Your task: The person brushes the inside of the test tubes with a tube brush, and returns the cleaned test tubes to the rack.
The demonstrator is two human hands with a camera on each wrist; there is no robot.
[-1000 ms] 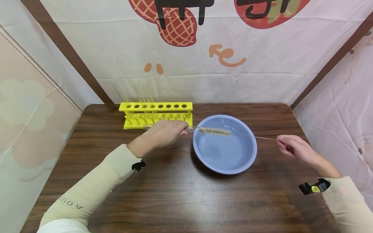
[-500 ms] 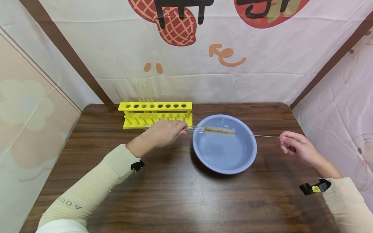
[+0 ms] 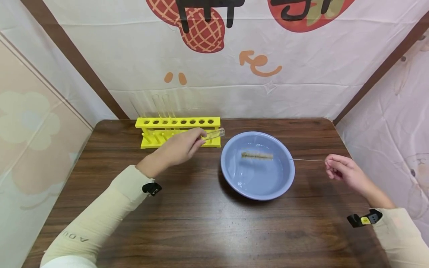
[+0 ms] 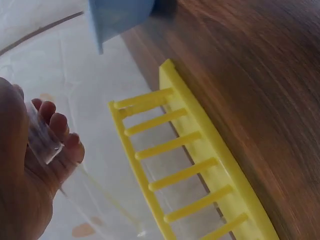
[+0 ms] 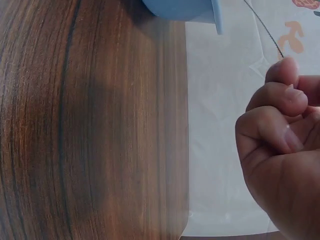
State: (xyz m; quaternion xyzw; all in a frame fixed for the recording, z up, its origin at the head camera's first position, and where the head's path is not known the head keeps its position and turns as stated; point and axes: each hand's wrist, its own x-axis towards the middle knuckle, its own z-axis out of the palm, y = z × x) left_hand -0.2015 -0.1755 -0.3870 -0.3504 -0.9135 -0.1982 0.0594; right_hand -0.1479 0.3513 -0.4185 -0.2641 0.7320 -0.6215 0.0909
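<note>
My left hand grips a clear glass test tube, its mouth end pointing right, in front of the yellow test tube rack. In the left wrist view the fingers are curled round the glass tube. Over the blue basin lies the bristle head of a test tube brush, outside the tube. My right hand, to the right of the basin, pinches the end of its thin wire handle. Part of the tube is hidden by the left hand.
Several clear test tubes stand at the left of the rack, leaning somewhat. The basin holds water and stands on the brown wooden table. A printed cloth hangs behind the table's back edge.
The brush has come out of the tube, moving slightly right with my right hand. My left hand has moved left and tilted the tube, its mouth now up by the rack's right end.
</note>
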